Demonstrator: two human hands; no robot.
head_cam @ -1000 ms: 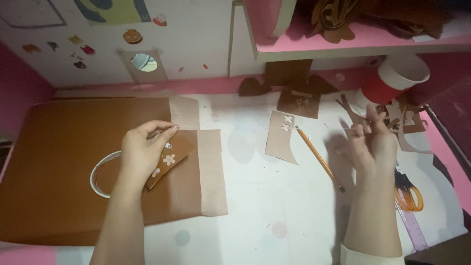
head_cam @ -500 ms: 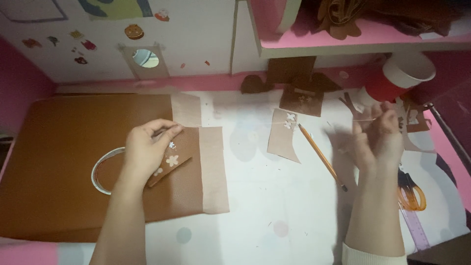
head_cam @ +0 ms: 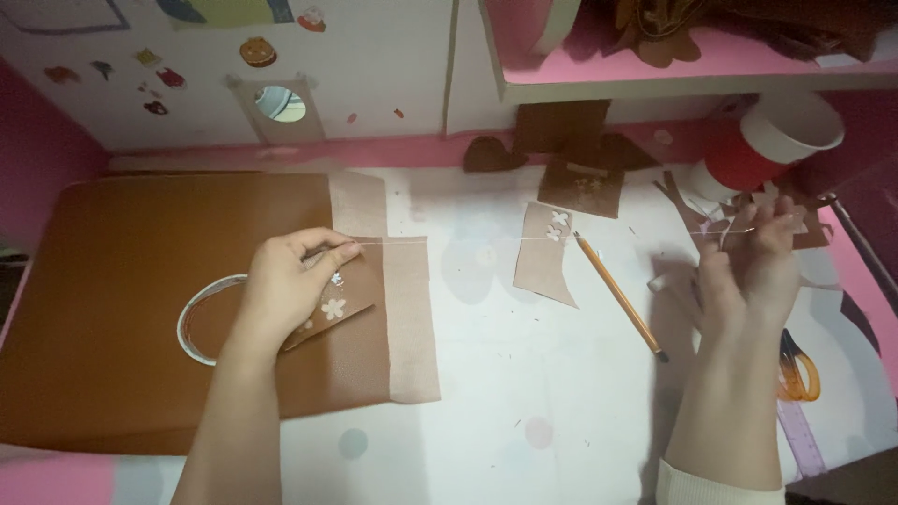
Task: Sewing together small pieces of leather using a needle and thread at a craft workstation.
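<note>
Head view, one moment at a craft surface (head_cam: 561, 411), white with faint dots.

Item 1: thin pale thread (head_cam: 524, 238). Stretched taut and nearly level across the surface, running from the left hand (head_cam: 290, 290) to the right hand (head_cam: 748, 271). Very fine; parts of its run are hard to trace against the white.

Item 2: left hand. Grip closed, thumb and forefinger pinching the thread's left end just above a small brown leather piece (head_cam: 332, 313). The palm rests on that piece.

Item 3: right hand. Raised well to the right, fingers closed on the thread's other end; whether a needle is held there cannot be told.

Item 4: small brown leather piece. Tan, with white flower shapes on its face, tilted, lying partly under the left hand on a large brown leather sheet (head_cam: 122, 309).

Item 5: large brown leather sheet. Smooth, with a paler strip along its right edge; a white ring (head_cam: 192, 327) lies on it beside the left wrist.

Item 6: beige cut piece (head_cam: 547, 257) with white flowers, lying under the thread's span, with a pencil (head_cam: 619, 297) slanting just beside it.

Item 7: orange-handled scissors (head_cam: 800, 367) and a red and white cup (head_cam: 762, 145), near the right hand.
</note>
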